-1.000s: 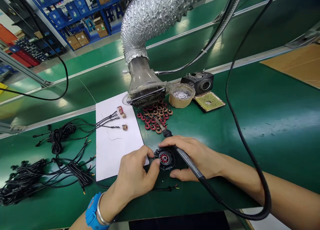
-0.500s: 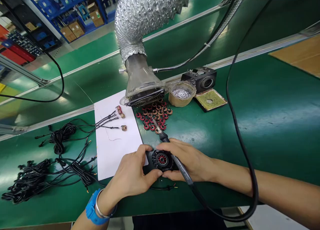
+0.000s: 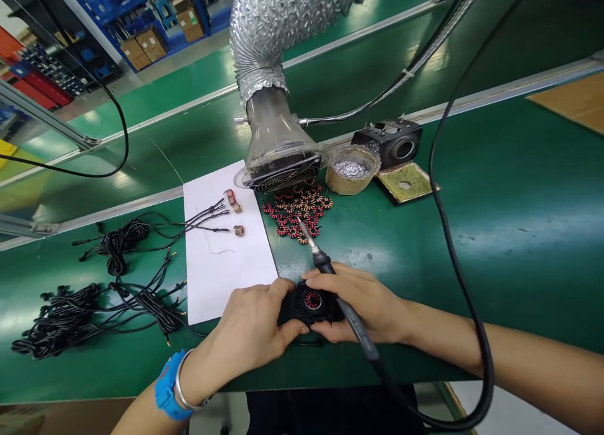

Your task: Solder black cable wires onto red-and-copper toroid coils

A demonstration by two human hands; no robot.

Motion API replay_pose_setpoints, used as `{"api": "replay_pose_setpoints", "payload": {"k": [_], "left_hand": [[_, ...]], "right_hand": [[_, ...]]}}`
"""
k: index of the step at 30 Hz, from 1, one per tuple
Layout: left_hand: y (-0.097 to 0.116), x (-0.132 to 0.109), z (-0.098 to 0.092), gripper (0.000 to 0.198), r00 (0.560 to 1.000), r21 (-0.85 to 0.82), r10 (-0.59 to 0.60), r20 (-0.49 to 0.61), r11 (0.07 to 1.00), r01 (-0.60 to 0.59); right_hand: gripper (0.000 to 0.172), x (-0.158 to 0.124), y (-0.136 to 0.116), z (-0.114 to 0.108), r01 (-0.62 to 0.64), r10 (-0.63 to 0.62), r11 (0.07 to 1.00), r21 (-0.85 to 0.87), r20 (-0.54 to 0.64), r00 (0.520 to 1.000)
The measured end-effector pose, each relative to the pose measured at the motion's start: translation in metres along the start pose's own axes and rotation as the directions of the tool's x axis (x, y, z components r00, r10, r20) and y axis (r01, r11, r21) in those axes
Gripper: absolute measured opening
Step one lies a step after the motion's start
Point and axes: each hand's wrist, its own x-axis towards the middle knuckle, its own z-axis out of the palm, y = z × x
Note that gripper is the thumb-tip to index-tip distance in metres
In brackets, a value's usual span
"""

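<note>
- While it is held at lower centre, the black part point(image 3: 312, 299) is gripped between fingers of left hand point(image 3: 250, 315) and right hand point(image 3: 367, 303).
- A soldering iron point(image 3: 356, 330) is held in the latter.

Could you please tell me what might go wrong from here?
The tip of the soldering iron in the right hand appears over the wound rings; if hot, it might scorch one. The cord passes across the right forearm in this view and could tug the iron aside. The right hand also holds the black round part with the left hand, so its divided grip might slip.
</note>
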Motion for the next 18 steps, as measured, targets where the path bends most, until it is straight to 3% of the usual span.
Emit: {"api": "replay_pose_setpoints", "payload": {"k": [6,11,15,18], "left_hand": [[0.003,0.01,0.017,0.033,0.997,0.076,-0.032,-0.064,0.996,0.037],[-0.001,0.005,0.004,0.035,0.996,-0.062,-0.04,-0.077,0.997,0.035],[0.004,0.0,-0.012,0.022,0.994,-0.267,-0.052,-0.095,0.963,0.025],[0.014,0.004,-0.011,0.018,0.989,-0.337,-0.086,-0.124,0.941,0.04]], "right_hand": [[0.058,0.006,-0.001,-0.004,-0.101,0.103,0.994,-0.036,0.039,0.994],[0.068,0.006,-0.002,-0.008,-0.146,0.144,0.989,0.027,0.064,0.988],[0.06,0.006,-0.007,-0.012,-0.11,0.114,0.99,0.084,-0.041,0.993],[0.049,0.007,-0.012,-0.012,-0.078,0.091,0.993,0.093,-0.139,0.986]]}}
